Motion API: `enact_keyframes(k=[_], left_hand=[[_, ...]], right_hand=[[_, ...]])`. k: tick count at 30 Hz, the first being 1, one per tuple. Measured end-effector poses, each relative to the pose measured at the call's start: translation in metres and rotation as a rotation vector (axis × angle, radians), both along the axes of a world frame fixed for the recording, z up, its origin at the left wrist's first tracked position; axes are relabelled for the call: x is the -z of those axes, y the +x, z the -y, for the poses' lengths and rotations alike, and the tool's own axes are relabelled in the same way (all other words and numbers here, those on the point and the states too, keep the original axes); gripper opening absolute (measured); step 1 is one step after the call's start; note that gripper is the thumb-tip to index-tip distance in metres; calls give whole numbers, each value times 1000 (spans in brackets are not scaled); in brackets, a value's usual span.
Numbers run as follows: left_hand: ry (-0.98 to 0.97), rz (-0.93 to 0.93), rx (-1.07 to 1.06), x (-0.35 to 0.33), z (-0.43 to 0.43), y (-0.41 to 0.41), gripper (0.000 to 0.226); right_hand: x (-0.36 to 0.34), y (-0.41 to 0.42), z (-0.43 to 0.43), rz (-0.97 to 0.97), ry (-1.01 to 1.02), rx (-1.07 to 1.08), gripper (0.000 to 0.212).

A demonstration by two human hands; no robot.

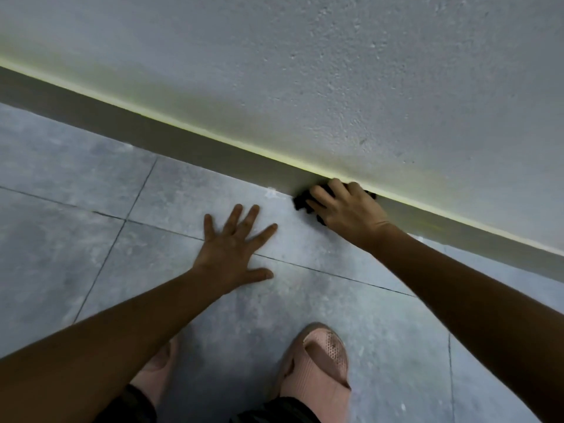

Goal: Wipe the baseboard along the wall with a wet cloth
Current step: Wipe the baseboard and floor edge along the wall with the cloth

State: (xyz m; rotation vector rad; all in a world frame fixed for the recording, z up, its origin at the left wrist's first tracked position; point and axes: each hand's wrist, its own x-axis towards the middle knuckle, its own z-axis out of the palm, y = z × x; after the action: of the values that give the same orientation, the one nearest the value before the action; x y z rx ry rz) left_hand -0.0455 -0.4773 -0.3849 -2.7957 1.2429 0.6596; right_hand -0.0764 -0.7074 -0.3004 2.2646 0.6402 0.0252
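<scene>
A grey-brown baseboard (189, 141) runs diagonally from upper left to lower right along the foot of a rough white wall (366, 71). My right hand (348, 209) presses a dark cloth (300, 203) against the baseboard where it meets the floor; most of the cloth is hidden under the hand. My left hand (235, 248) lies flat on the floor tile with fingers spread, holding nothing, a short way left of the cloth.
Grey floor tiles (76, 178) with dark grout lines stretch to the left and right. My two feet in pink slippers (317, 370) stand close below the hands. A yellowish strip (213, 134) marks the baseboard's top edge.
</scene>
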Motion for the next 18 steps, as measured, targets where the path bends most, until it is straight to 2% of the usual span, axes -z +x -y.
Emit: enact_keyframes(k=[3,6,11,15,18], left_hand=[[6,7,6,0,1,0,89],[3,1,3,-1,0,0,89],[-7,3,0,-2,-1,0,88],[3,-9,-17,-6,0,0,87],[-1,-10,-39,-8,3,-2,89]], right_hand=[[-5,-21,30,-31,-73,25,16],[-16,-36,45,33,-89,51,25],[-29,-14,15,162,82,29,37],[-24,10,-17,106,66,-28,32],[-23,6,-8,79,20,-21,37]])
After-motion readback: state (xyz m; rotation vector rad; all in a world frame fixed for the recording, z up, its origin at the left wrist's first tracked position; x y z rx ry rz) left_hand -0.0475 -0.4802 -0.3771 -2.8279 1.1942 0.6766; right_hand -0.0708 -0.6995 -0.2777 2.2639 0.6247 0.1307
